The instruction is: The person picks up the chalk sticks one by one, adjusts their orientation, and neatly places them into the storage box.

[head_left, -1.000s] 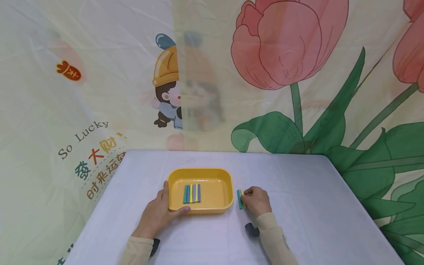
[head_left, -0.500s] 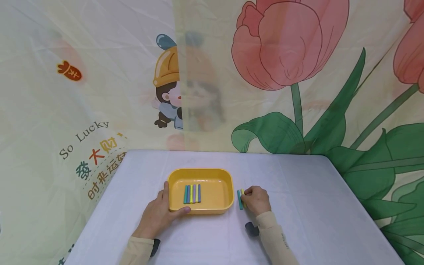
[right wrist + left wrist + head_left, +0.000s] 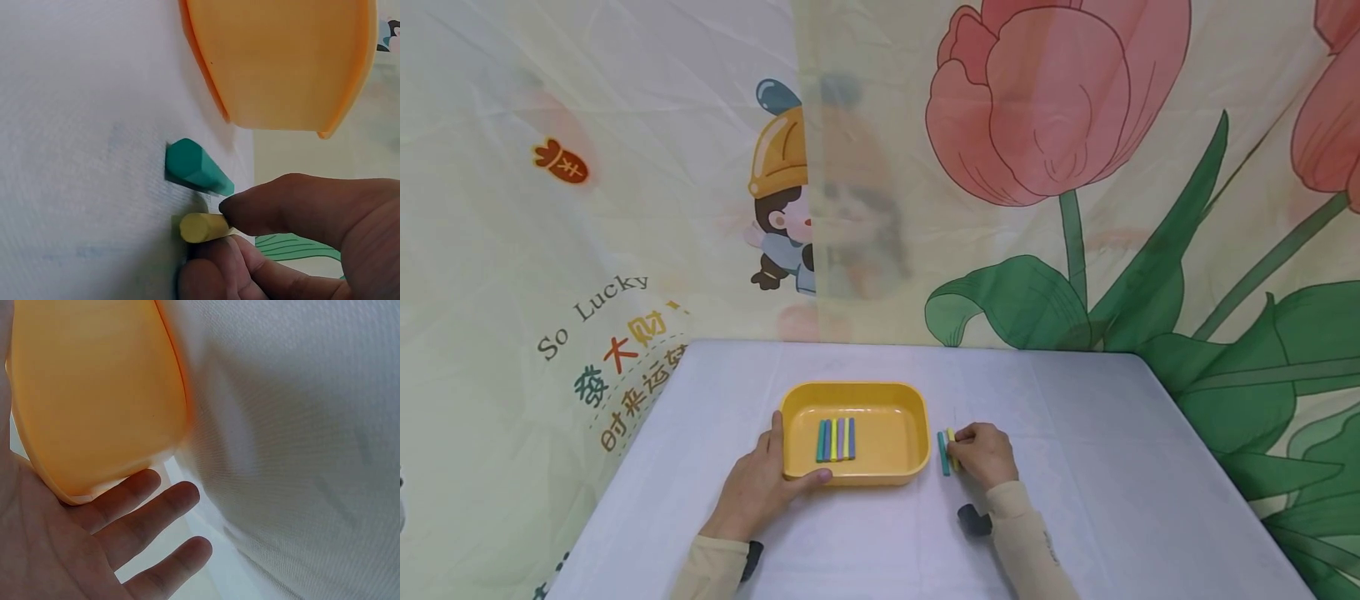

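Observation:
Beside the yellow tray (image 3: 891,478), my right hand (image 3: 985,458) pinches a yellow chalk stick (image 3: 196,228) between thumb and fingers, at the table's surface. A green chalk stick (image 3: 943,453) lies just left of it, apart from the tray. Its faceted end shows in the right wrist view. At the tray's left front corner rests my left hand (image 3: 754,487), thumb along the front rim and fingers against the left side. In the left wrist view, the left fingers (image 3: 150,515) extend fairly straight by the tray wall. Several chalk sticks (image 3: 835,440) lie side by side inside the tray.
A white cloth covers the table (image 3: 1075,467). Behind it hangs a printed curtain (image 3: 865,317) with tulips and a cartoon figure. A dark object (image 3: 974,521) sits at the right wrist, and a dark band (image 3: 750,562) at the left.
My right hand and forearm have shifted slightly right, with the yellow chalk a little farther from the green one. My left hand and the tray stay in place.

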`<state>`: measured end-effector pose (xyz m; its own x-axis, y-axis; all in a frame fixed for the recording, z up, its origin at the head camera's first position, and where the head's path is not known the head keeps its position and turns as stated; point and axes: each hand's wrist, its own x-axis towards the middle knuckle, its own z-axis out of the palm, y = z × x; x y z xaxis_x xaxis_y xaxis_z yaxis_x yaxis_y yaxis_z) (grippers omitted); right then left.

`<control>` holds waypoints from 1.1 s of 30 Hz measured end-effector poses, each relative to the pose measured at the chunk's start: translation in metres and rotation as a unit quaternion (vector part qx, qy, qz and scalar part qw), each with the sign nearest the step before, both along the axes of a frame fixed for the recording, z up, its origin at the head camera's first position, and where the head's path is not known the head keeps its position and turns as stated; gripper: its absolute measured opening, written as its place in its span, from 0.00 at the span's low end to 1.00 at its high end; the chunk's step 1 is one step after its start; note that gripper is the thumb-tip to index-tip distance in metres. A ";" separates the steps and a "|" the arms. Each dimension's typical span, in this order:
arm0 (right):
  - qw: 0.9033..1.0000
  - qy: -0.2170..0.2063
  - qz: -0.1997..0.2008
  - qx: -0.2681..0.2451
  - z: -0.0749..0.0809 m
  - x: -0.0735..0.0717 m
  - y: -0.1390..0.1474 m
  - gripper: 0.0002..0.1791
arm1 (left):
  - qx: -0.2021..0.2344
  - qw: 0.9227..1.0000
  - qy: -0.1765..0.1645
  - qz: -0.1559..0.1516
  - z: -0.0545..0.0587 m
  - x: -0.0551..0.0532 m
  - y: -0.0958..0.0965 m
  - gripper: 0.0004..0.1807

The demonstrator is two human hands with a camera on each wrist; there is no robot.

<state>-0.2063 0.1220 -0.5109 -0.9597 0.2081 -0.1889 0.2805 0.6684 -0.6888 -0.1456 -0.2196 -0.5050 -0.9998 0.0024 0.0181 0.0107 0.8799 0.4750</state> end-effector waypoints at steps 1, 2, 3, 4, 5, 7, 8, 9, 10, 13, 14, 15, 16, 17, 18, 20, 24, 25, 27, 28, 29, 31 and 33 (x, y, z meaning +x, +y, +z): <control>1.000 -0.002 -0.001 -0.005 0.000 0.000 0.001 0.11 | 0.000 1.000 -0.001 0.000 0.000 0.000 0.000 0.76; 1.000 -0.004 -0.002 -0.009 0.001 0.000 0.002 0.11 | 0.000 1.000 -0.001 0.000 0.000 0.000 0.000 0.75; 1.000 -0.006 -0.002 -0.014 0.001 0.000 0.002 0.11 | 0.000 1.000 -0.001 0.000 0.000 0.000 0.000 0.75; 1.000 -0.008 -0.003 -0.020 0.001 0.000 0.003 0.11 | 0.000 1.000 -0.001 -0.001 0.000 0.000 0.000 0.75; 1.000 -0.010 -0.003 -0.025 0.001 -0.001 0.003 0.11 | 0.000 1.000 0.000 -0.001 0.000 0.000 0.000 0.75; 0.999 -0.013 -0.005 -0.037 0.001 -0.002 0.003 0.12 | 0.000 1.000 0.001 -0.002 0.000 0.000 0.000 0.75; 0.999 -0.014 -0.005 -0.041 0.002 -0.003 0.003 0.12 | 0.001 1.000 0.002 -0.003 0.000 0.000 0.000 0.75; 0.999 -0.016 -0.006 -0.046 0.002 -0.003 0.003 0.13 | 0.001 1.000 0.002 -0.003 0.000 0.000 0.000 0.75; 0.999 -0.018 -0.008 -0.050 0.002 -0.004 0.003 0.13 | 0.001 1.000 0.001 -0.004 -0.001 0.000 0.000 0.75; 0.998 -0.022 -0.010 -0.056 0.004 -0.005 0.003 0.13 | 0.000 1.000 0.000 -0.004 -0.001 0.000 0.000 0.75; 0.998 -0.023 -0.010 -0.057 0.004 -0.005 0.003 0.14 | -0.001 1.000 -0.001 -0.004 -0.001 0.000 0.000 0.75; 0.998 -0.024 -0.011 -0.058 0.004 -0.005 0.003 0.14 | -0.002 1.000 -0.001 -0.003 -0.001 0.000 0.000 0.75; 0.998 -0.025 -0.011 -0.058 0.005 -0.006 0.003 0.14 | -0.002 1.000 -0.001 -0.003 -0.001 0.000 0.000 0.75; 0.998 -0.024 -0.009 -0.060 0.005 -0.006 0.003 0.14 | -0.002 1.000 -0.001 -0.002 -0.001 0.000 0.000 0.75; 0.998 -0.023 -0.008 -0.063 0.006 -0.006 0.003 0.15 | -0.002 1.000 -0.002 -0.001 -0.001 0.000 0.001 0.75; 0.997 -0.018 -0.006 -0.075 0.008 -0.006 0.002 0.15 | -0.003 1.000 -0.003 0.001 -0.001 0.000 0.001 0.76; 0.993 -0.010 0.002 -0.118 0.011 -0.006 0.000 0.17 | -0.004 1.000 -0.009 0.003 -0.001 -0.001 0.002 0.76; 0.992 -0.010 0.004 -0.128 0.012 -0.006 -0.001 0.18 | -0.004 1.000 -0.009 0.003 -0.002 -0.001 0.002 0.76; 0.990 -0.013 0.007 -0.142 0.014 -0.006 -0.003 0.18 | -0.003 1.000 -0.008 0.002 -0.002 -0.001 0.002 0.76; 0.989 -0.013 0.008 -0.145 0.015 -0.006 -0.004 0.19 | -0.003 1.000 -0.007 0.002 -0.002 -0.001 0.002 0.76; 0.988 -0.014 0.009 -0.151 0.017 -0.006 -0.005 0.19 | -0.003 1.000 -0.007 0.002 -0.002 -0.001 0.002 0.75; 0.987 -0.012 0.014 -0.158 0.021 -0.006 -0.007 0.20 | -0.002 1.000 -0.007 0.001 -0.002 0.000 0.002 0.75; 0.985 -0.010 0.019 -0.170 0.025 -0.006 -0.008 0.21 | -0.001 1.000 -0.008 0.001 -0.002 0.000 0.001 0.76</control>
<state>-0.2126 0.1139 -0.4860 -0.9610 0.0940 -0.2602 0.2755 0.4106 -0.8692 -0.1460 -0.2182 -0.5068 -1.0000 -0.0002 0.0029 0.0012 0.8808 0.4734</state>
